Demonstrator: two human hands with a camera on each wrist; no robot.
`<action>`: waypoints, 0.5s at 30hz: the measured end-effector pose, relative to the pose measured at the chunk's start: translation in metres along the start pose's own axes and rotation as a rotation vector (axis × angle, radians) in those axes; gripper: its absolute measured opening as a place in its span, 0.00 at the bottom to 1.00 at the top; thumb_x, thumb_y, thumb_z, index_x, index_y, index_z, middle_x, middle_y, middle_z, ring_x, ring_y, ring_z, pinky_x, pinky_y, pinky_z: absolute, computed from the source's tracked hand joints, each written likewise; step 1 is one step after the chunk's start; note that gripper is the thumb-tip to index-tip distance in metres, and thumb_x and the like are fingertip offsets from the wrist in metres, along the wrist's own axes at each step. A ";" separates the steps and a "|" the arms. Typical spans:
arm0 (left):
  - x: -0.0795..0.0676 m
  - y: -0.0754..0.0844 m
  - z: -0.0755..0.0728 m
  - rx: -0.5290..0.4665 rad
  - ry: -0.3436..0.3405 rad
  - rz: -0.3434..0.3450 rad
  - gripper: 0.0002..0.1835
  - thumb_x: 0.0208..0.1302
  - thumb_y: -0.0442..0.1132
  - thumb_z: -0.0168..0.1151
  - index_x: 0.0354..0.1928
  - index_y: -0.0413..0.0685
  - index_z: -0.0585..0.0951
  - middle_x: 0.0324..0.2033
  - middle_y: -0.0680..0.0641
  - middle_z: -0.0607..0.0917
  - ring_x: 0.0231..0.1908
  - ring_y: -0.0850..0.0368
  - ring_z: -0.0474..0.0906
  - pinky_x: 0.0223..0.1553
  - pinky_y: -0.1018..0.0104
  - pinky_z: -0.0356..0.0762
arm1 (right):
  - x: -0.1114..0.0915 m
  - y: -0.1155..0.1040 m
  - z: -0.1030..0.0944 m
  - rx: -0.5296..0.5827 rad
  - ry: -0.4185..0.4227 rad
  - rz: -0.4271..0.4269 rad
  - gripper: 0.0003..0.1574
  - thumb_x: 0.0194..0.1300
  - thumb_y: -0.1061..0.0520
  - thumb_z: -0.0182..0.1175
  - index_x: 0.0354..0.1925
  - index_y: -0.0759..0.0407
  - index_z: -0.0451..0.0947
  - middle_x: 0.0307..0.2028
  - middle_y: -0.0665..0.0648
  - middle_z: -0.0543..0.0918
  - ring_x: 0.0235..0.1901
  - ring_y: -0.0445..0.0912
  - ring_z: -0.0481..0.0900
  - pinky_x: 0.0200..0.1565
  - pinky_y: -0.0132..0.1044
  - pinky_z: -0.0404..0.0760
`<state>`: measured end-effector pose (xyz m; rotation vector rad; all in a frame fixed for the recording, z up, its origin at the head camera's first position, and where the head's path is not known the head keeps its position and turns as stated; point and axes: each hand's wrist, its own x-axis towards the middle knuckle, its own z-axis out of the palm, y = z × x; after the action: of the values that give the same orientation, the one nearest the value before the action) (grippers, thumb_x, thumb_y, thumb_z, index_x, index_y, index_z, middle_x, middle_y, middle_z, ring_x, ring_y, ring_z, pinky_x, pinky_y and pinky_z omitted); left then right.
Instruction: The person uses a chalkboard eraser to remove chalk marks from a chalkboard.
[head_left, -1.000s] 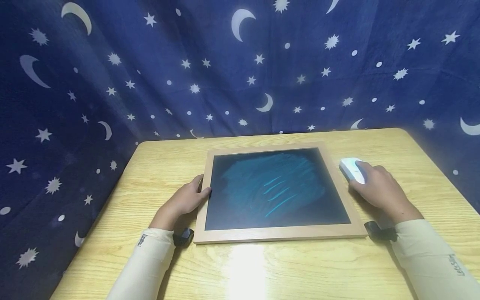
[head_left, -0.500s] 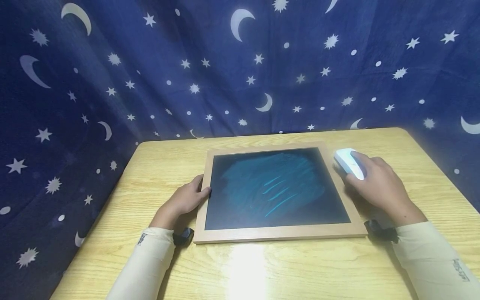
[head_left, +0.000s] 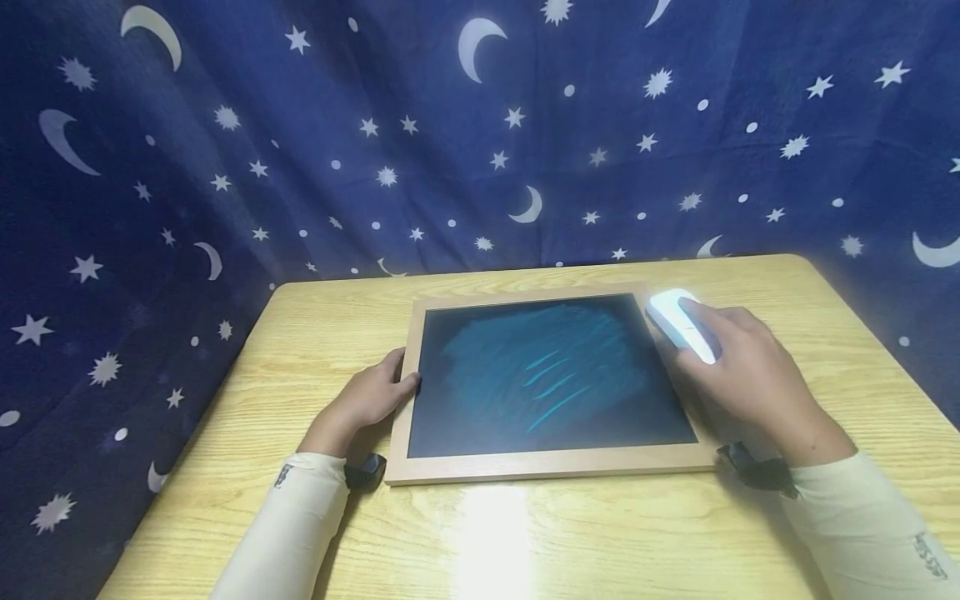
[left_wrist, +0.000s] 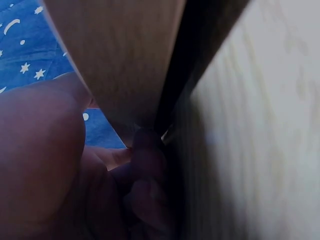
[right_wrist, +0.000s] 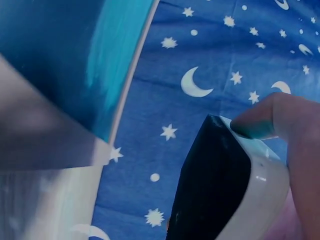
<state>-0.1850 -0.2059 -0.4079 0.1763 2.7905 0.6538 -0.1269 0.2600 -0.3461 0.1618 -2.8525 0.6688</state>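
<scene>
The far edge of the bench lay beyond both hands, close to the star-patterned curtain, and bare wood reached outward past the left hand and the right hand alike. A narrow strip ran behind the chalkboard, a deeper one on its near side between the forearms. The board lay flat between the hands; the left one gripped its wooden frame, thumb over the near-hand side and fingers at the outer edge. The right one pinched the white eraser between thumb and fingers, raised at the board's right side and apart from it in the right wrist view. The board's long axis ran from hand to hand. The eraser's slanted from far-left toward the right palm, its dark face turned toward the board.
</scene>
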 end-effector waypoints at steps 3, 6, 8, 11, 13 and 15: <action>0.000 0.000 0.000 0.006 0.003 0.002 0.36 0.75 0.56 0.45 0.78 0.48 0.55 0.61 0.36 0.80 0.54 0.41 0.81 0.59 0.43 0.73 | -0.002 -0.005 0.000 0.001 0.004 -0.013 0.42 0.65 0.48 0.59 0.75 0.52 0.62 0.61 0.72 0.74 0.57 0.69 0.70 0.51 0.70 0.69; -0.001 0.000 0.000 0.005 0.001 0.000 0.36 0.75 0.56 0.45 0.78 0.49 0.55 0.60 0.36 0.81 0.54 0.41 0.81 0.59 0.43 0.74 | -0.004 -0.010 0.000 0.003 0.006 -0.031 0.42 0.64 0.49 0.59 0.74 0.53 0.63 0.60 0.72 0.74 0.56 0.69 0.71 0.51 0.69 0.69; -0.002 0.000 0.000 0.009 -0.001 0.002 0.36 0.74 0.56 0.45 0.78 0.49 0.55 0.59 0.36 0.82 0.53 0.41 0.82 0.58 0.42 0.74 | -0.006 -0.013 0.001 -0.001 0.000 -0.034 0.43 0.63 0.49 0.59 0.75 0.52 0.63 0.59 0.72 0.74 0.55 0.69 0.72 0.49 0.69 0.70; -0.001 -0.001 0.000 0.013 -0.004 0.005 0.36 0.74 0.57 0.44 0.78 0.50 0.55 0.58 0.37 0.82 0.53 0.41 0.82 0.58 0.42 0.74 | -0.007 -0.017 0.002 -0.012 -0.009 -0.043 0.42 0.63 0.49 0.59 0.74 0.52 0.63 0.58 0.73 0.73 0.51 0.70 0.75 0.46 0.68 0.72; 0.000 -0.001 0.000 0.016 -0.004 0.008 0.36 0.74 0.57 0.44 0.78 0.50 0.55 0.59 0.37 0.82 0.53 0.41 0.81 0.58 0.42 0.74 | -0.008 -0.019 0.003 -0.017 -0.020 -0.046 0.42 0.64 0.49 0.60 0.74 0.52 0.63 0.58 0.72 0.73 0.50 0.69 0.76 0.44 0.68 0.73; 0.000 -0.002 0.000 0.012 -0.003 0.004 0.36 0.74 0.58 0.44 0.78 0.51 0.55 0.59 0.37 0.81 0.53 0.41 0.81 0.58 0.43 0.74 | -0.009 -0.020 0.005 -0.020 -0.030 -0.057 0.42 0.64 0.49 0.60 0.74 0.51 0.63 0.58 0.72 0.73 0.49 0.69 0.77 0.43 0.68 0.74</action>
<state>-0.1851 -0.2073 -0.4086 0.1854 2.7930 0.6368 -0.1163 0.2404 -0.3435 0.2512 -2.8696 0.6313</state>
